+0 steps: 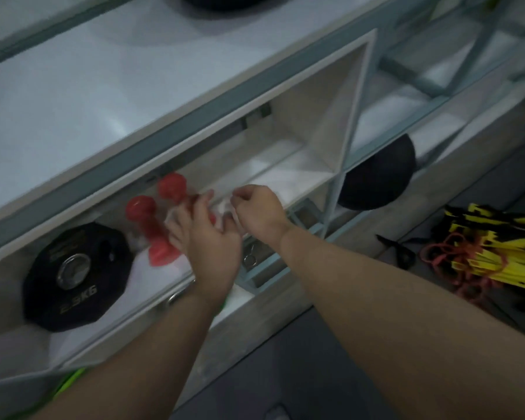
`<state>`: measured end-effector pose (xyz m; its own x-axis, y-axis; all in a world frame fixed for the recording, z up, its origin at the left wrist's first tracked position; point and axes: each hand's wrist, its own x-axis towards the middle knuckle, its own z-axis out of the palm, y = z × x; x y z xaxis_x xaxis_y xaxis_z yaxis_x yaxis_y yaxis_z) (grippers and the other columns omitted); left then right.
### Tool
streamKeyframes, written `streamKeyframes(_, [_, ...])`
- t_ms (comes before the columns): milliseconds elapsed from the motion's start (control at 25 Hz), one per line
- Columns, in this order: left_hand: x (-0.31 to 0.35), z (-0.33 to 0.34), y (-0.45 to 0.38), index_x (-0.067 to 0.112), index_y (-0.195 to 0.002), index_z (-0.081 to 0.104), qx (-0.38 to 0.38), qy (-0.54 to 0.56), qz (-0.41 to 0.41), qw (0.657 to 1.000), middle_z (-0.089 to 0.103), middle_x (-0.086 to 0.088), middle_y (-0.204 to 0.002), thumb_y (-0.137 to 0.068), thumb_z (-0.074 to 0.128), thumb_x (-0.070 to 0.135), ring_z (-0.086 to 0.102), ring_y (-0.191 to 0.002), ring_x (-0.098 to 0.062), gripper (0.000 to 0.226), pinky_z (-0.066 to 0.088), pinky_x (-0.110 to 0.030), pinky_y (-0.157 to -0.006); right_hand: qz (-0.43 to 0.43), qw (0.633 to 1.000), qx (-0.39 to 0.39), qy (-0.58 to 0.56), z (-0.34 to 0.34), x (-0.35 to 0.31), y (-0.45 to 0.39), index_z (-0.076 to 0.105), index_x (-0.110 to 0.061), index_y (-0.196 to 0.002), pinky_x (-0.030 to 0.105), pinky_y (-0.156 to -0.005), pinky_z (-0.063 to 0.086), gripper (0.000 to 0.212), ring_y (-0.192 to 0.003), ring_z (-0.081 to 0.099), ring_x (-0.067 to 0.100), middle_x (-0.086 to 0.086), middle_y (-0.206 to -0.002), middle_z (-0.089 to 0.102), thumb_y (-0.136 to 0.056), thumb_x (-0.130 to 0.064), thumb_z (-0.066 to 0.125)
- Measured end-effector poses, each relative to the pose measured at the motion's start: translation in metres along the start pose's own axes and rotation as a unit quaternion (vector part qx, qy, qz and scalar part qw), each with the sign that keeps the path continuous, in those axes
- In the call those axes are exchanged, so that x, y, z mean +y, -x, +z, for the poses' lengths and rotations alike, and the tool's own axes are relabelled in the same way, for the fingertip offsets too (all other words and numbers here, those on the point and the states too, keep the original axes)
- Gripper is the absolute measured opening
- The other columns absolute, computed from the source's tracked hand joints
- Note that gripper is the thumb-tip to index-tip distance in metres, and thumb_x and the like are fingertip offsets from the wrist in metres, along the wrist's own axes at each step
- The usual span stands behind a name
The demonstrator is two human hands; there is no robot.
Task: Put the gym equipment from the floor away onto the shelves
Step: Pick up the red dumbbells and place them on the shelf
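Note:
Two red dumbbells lie in the middle shelf compartment: one [147, 228] lies in full view, the other [172, 184] is partly hidden behind my left hand. My left hand [206, 237] hovers over them with fingers spread, touching or just above the nearer dumbbell. My right hand [259, 212] is just to its right above the white shelf board [297, 177], fingers curled with nothing visible in them. The picture is blurred by motion. A yellow-and-black strap bundle [497, 253] with a red cord lies on the floor at the right.
A black 2.5 kg weight plate [73, 274] leans in the same compartment, left of the dumbbells. A black ball [376, 177] sits in the compartment to the right, behind a diagonal blue-grey frame. Another dark round object [225, 1] is on the top shelf. Something green [70, 380] shows bottom left.

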<state>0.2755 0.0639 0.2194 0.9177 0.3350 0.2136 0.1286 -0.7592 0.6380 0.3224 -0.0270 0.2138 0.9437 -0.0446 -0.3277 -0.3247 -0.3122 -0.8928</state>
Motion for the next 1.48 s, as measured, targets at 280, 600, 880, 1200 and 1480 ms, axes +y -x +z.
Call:
streamKeyframes(280, [0.114,0.120,0.086,0.021,-0.107,0.067,-0.315,0.176,-0.023,0.932,0.069,-0.002,-0.103,-0.091,0.062,0.014,0.065,-0.098,-0.020,0.018,0.052,-0.034,-0.091,0.134,0.956,0.223,-0.135,-0.171,0.124,0.050,0.075,-0.011,-0.099,0.029,-0.077,0.049,0.015,-0.082,0.064,0.018,0.004,-0.086,0.071,-0.091,-0.016,0.063])
streamKeyframes(600, [0.190,0.261,0.257,0.015,-0.103,0.067,-0.561,0.091,-0.043,0.822,0.067,-0.005,-0.095,-0.091,0.066,0.013,0.059,-0.078,-0.016,0.013,0.042,-0.026,-0.061,0.262,0.883,0.337,-0.196,-0.316,0.339,0.158,0.073,-0.012,-0.096,0.028,-0.069,0.046,0.013,-0.076,0.060,0.016,-0.003,-0.075,0.065,-0.092,-0.020,0.064])
streamKeyframes(880, [0.181,0.429,0.426,0.015,-0.110,0.065,-0.663,-0.113,0.035,0.739,0.071,-0.011,-0.117,-0.089,0.069,0.019,0.064,-0.095,-0.023,0.022,0.051,-0.041,-0.094,0.443,0.800,0.347,-0.206,-0.374,0.581,0.244,0.057,-0.007,-0.133,0.034,-0.095,0.045,0.045,-0.120,0.059,0.033,0.016,-0.132,0.063,-0.094,-0.028,0.059])
streamKeyframes(1200, [0.121,0.620,0.525,0.006,-0.130,0.056,-0.653,-0.187,0.102,0.727,0.062,-0.016,-0.132,-0.090,0.062,0.024,0.059,-0.121,-0.032,0.044,0.047,-0.035,-0.099,0.503,0.764,0.348,-0.205,-0.355,0.762,0.194,0.054,0.001,-0.130,0.040,-0.097,0.046,0.054,-0.121,0.057,0.039,0.024,-0.133,0.058,-0.090,-0.034,0.066])
streamKeyframes(1480, [0.073,0.695,0.555,0.008,-0.111,0.059,-0.629,-0.206,0.096,0.743,0.069,-0.014,-0.116,-0.070,0.085,0.026,0.066,-0.106,-0.032,0.052,0.053,-0.042,-0.091,0.530,0.756,0.361,-0.135,-0.337,0.828,0.162,0.050,-0.002,-0.126,0.041,-0.095,0.046,0.045,-0.119,0.057,0.042,0.022,-0.131,0.055,-0.088,-0.020,0.065])
